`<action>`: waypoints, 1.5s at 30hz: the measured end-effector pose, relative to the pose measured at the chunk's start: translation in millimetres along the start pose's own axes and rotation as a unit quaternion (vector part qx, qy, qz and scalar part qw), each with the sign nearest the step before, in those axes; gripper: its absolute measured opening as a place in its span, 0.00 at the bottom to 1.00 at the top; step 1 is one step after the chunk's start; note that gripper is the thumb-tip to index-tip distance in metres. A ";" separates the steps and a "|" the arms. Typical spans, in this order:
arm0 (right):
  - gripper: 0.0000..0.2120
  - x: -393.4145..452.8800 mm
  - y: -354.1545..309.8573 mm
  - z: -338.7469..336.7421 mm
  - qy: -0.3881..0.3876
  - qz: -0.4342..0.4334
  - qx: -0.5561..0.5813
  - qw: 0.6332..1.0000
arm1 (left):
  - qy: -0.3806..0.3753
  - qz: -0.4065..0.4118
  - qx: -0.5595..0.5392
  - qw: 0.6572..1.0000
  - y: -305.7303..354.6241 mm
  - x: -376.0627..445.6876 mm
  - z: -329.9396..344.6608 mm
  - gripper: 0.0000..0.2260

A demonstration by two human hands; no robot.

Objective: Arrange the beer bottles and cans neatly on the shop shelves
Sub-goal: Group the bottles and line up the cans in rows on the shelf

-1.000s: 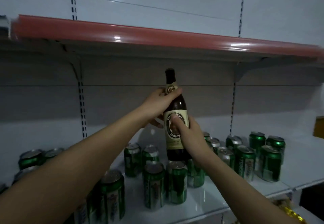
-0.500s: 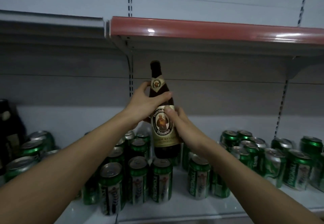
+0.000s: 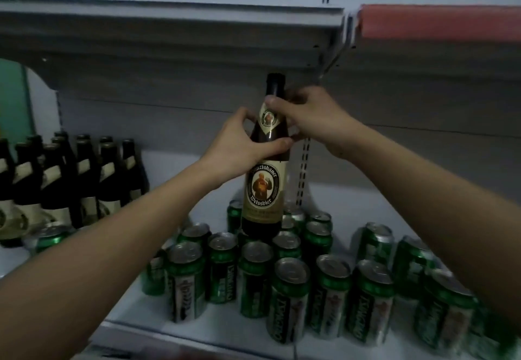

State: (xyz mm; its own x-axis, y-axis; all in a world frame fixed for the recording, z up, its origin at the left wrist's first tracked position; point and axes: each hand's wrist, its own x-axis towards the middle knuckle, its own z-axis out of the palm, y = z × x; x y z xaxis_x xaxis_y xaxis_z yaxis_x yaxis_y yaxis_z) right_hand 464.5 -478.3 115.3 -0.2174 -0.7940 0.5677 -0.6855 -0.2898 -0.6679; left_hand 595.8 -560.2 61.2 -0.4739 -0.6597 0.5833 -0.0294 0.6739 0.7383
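Both hands are gripping the bottle (image 3: pixel 265 179), left hand (image 3: pixel 239 145) at its shoulder, right hand (image 3: pixel 313 117) at its neck, above the cans (image 3: pixel 290 297); best keeping it upright while carrying it left of the cans toward the bottle row (image 3: pixel 70 179)

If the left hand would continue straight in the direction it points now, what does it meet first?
The left hand already grips the beer bottle at its shoulder, so the bottle comes first. Beyond that lies the grey back panel of the shelf, though depth is hard to judge.
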 end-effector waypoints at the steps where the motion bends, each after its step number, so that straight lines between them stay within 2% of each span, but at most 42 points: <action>1: 0.15 6.3 -2.8 12.7 -0.014 0.000 0.000 1.000 | 0.007 0.003 0.008 1.000 -7.8 1.5 -12.0 0.25; 10: 0.08 54.8 -39.1 126.9 0.005 -0.038 0.056 0.998 | 0.034 0.020 0.061 0.997 -56.8 13.6 -127.8 0.24; 13: 0.10 68.9 -53.6 165.9 0.013 -0.048 0.076 0.996 | 0.036 0.017 0.081 0.996 -70.9 14.5 -168.7 0.25; 17: 0.12 83.9 -67.1 214.8 0.027 -0.052 0.047 0.997 | 0.010 0.002 0.102 0.995 -94.0 14.3 -216.3 0.25; 22: 0.06 88.6 -73.3 266.4 0.013 -0.058 0.016 0.998 | 0.003 0.001 0.176 0.984 -120.0 5.4 -256.4 0.27; 26: 0.11 90.5 -71.1 302.5 -0.006 -0.055 -0.009 0.998 | 0.005 -0.020 0.194 0.981 -141.8 -6.0 -273.3 0.25; 33: 0.12 93.9 -52.3 345.9 -0.015 -0.036 -0.040 0.998 | 0.035 -0.071 0.285 0.955 -175.9 -16.5 -278.8 0.30; 39: 0.12 89.7 -30.6 372.1 -0.025 -0.013 -0.059 0.998 | 0.048 -0.107 0.302 0.946 -200.9 -30.6 -268.9 0.32; 45: 0.16 86.5 -15.6 395.1 -0.039 -0.012 -0.097 0.994 | 0.050 -0.126 0.330 0.934 -226.3 -41.3 -265.9 0.26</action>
State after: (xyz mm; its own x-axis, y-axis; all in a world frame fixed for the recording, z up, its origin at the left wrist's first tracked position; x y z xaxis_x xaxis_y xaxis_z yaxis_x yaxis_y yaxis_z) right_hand 730.9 -753.6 -15.4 -0.1496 -0.8294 0.5382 -0.8133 -0.2064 -0.5440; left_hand 856.0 -773.9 -39.9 -0.2955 -0.8301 0.4729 -0.6809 0.5302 0.5052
